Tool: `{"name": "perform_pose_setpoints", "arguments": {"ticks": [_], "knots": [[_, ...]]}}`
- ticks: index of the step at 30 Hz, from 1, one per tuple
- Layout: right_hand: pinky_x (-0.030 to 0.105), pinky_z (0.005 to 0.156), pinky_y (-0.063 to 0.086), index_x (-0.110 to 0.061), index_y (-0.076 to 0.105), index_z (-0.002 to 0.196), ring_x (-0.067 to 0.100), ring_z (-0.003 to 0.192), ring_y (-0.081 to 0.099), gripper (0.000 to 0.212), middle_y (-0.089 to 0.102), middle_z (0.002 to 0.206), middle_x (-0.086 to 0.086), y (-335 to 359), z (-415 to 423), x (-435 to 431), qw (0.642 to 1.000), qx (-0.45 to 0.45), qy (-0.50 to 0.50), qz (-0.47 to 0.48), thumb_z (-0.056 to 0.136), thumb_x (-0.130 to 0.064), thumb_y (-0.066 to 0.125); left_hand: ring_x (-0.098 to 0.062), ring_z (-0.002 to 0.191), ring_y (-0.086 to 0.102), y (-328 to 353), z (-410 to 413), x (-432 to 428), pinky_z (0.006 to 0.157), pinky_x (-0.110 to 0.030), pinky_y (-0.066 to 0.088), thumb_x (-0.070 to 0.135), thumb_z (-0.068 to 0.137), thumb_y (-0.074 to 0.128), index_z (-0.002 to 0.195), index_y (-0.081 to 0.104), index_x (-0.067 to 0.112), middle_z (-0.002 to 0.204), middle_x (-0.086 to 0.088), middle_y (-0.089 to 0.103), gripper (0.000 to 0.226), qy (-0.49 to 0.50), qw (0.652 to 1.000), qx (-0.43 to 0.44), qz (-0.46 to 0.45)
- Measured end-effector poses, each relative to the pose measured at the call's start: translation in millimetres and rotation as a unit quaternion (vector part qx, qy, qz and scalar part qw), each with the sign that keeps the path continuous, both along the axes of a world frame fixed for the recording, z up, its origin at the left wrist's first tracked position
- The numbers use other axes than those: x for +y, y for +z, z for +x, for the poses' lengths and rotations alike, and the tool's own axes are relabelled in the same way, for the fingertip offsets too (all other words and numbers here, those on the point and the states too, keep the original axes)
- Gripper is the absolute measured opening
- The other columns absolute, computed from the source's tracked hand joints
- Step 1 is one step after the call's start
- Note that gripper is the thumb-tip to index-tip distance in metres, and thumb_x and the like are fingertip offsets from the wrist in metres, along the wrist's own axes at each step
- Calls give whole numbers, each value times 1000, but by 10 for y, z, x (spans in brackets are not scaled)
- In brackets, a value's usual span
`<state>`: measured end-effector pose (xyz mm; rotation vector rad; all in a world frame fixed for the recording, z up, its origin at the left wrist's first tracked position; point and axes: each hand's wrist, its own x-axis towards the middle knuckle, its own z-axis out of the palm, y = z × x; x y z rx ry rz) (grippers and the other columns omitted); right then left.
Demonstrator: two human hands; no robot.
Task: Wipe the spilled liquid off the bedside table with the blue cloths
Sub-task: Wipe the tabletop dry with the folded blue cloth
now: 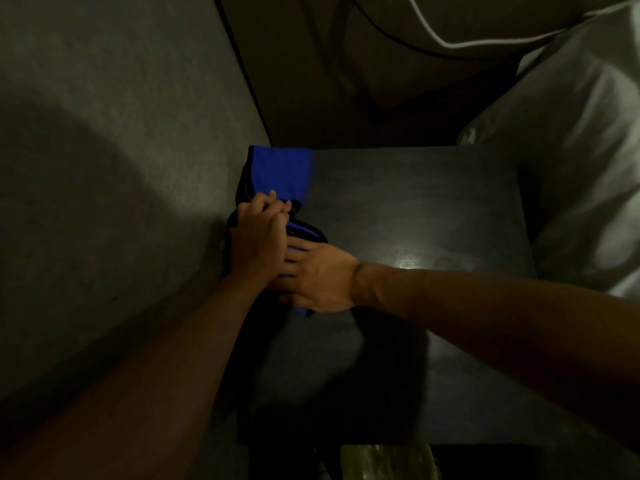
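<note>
Dimly lit, the bedside table (pixel 433 202) has a flat, dark, matte rectangular top with one glossy patch (pixel 408 262) near its right side, possibly a wet film or only glare. Soft blue cloths (pixel 281 171) with black piped edges lie bunched along its left edge, against the rough grey wall (pixel 104 133). The left hand (pixel 258 239) sits on the cloths, fingers curled, pinching a fold. The right hand (pixel 320 277) lies flat across them, fingers straight and pressing down, partly tucked beneath the left. Crumpled pale bedding (pixel 581 161) borders the table's right.
</note>
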<state>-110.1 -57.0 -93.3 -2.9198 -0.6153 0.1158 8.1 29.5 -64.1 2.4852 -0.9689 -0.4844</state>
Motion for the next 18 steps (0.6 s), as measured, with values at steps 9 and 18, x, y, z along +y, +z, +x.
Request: {"name": "perform_pose_setpoints", "arguments": {"ticks": [9, 18], "knots": [[49, 126, 7, -23, 35, 157, 27, 155, 17, 54, 30, 165, 7, -99, -216, -359, 1000, 10, -2, -12, 107, -42, 32, -23, 150, 10, -230, -167, -43, 120, -44, 17, 12, 98, 37, 144, 42, 18, 161, -6, 21, 46, 35, 998, 0, 48], [44, 125, -6, -26, 14, 160, 22, 156, 4, 58, 16, 169, 4, -78, -429, -585, 998, 20, -58, -34, 107, -46, 24, -25, 151, 6, -268, -185, 32, 120, -46, 18, 22, 99, 35, 148, 33, 18, 163, -7, 15, 49, -29, 993, -82, 84]]}}
